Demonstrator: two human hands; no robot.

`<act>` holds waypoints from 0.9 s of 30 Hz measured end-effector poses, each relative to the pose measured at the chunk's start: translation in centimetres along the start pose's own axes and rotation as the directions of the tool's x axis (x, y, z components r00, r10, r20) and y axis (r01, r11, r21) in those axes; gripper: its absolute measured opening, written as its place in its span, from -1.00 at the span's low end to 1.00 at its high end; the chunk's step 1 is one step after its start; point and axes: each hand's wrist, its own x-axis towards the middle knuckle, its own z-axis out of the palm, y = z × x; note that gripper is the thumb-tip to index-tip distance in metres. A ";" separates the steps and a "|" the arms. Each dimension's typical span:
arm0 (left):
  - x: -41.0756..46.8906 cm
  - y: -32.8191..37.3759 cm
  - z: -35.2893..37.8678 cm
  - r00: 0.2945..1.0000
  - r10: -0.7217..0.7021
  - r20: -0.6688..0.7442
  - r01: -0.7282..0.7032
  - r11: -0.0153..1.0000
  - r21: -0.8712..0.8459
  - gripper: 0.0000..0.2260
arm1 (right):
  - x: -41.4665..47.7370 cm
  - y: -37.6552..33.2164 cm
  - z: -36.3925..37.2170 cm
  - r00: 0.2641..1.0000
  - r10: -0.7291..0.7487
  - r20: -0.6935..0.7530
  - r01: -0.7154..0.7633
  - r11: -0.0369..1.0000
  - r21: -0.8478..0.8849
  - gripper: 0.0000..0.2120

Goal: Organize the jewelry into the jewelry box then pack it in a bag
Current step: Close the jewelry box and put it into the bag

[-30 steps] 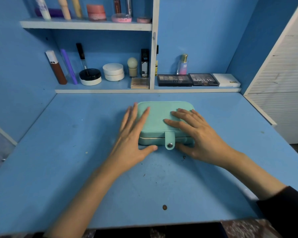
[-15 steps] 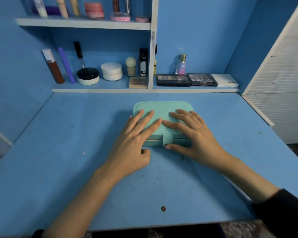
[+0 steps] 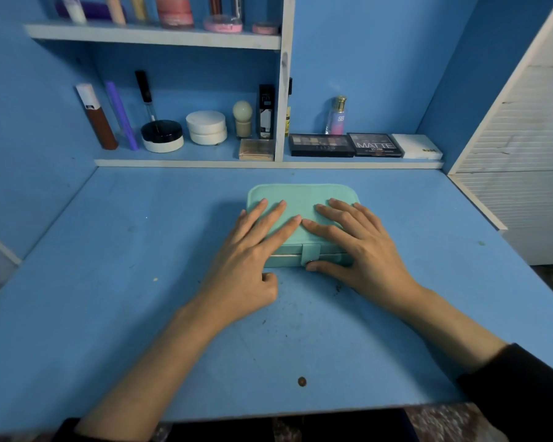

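Note:
A closed teal jewelry box [image 3: 300,196] lies in the middle of the blue desk [image 3: 109,282], its snap strap [image 3: 310,252] hanging down the front. My left hand [image 3: 249,260] lies flat on the left half of the lid, fingers straight, thumb tucked on the desk at the box's front. My right hand [image 3: 351,240] lies flat on the right half, its thumb tip pressing the snap at the strap's lower end. No jewelry and no bag are in sight.
Behind the desk a low shelf holds cosmetics: tubes [image 3: 96,116], round jars [image 3: 206,127], a small bottle [image 3: 336,114], eyeshadow palettes [image 3: 321,145] and a white case [image 3: 417,145]. An upper shelf [image 3: 154,35] carries more jars. A white slatted panel [image 3: 524,154] stands at the right.
My left hand slid from the box's left side up onto the lid. My right thumb moved onto the snap of the strap.

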 end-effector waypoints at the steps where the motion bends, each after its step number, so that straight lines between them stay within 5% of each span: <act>1: 0.1 0.0 -0.2 1.000 -0.005 0.015 0.005 1.000 -0.001 -0.22 | 0.0 0.0 -0.1 1.000 0.000 0.012 0.000 1.000 -0.005 -0.46; 8: 1.4 0.2 -2.4 0.979 -0.123 0.161 0.164 0.949 -0.268 -0.30 | 0.8 0.6 -2.7 0.956 -0.030 0.293 0.017 0.999 0.047 -0.33; 11: 2.8 0.1 -6.0 0.977 -0.196 0.079 0.211 0.908 -0.362 -0.39 | 2.6 0.3 -5.3 0.942 -0.013 0.335 -0.058 0.978 0.200 -0.33; 16: 9.0 0.0 -18.8 0.906 -0.223 -0.361 0.008 0.859 -0.512 -0.53 | 12.3 -1.7 -13.1 0.999 -0.041 0.016 0.035 0.964 0.262 -0.45; 19: 13.2 0.6 -26.8 0.772 -0.186 -0.608 -0.112 0.901 -0.418 -0.56 | 20.2 -2.9 -17.8 0.972 -0.007 -0.235 0.091 0.933 0.348 -0.49; 22: 17.2 0.6 -32.1 0.683 -0.167 -0.711 -0.073 0.953 -0.295 -0.57 | 28.4 -3.4 -20.8 0.913 0.123 -0.388 0.068 0.894 0.444 -0.43; 24: 19.2 0.1 -33.8 0.687 -0.209 -0.696 0.031 0.965 -0.260 -0.51 | 33.3 -3.4 -22.1 0.895 0.249 -0.370 -0.003 0.833 0.553 -0.32; 27: 21.0 -0.6 -34.5 0.747 -0.362 -0.557 0.159 0.912 -0.379 -0.48 | 38.7 -2.5 -22.6 0.894 0.426 -0.138 -0.146 0.569 0.809 -0.17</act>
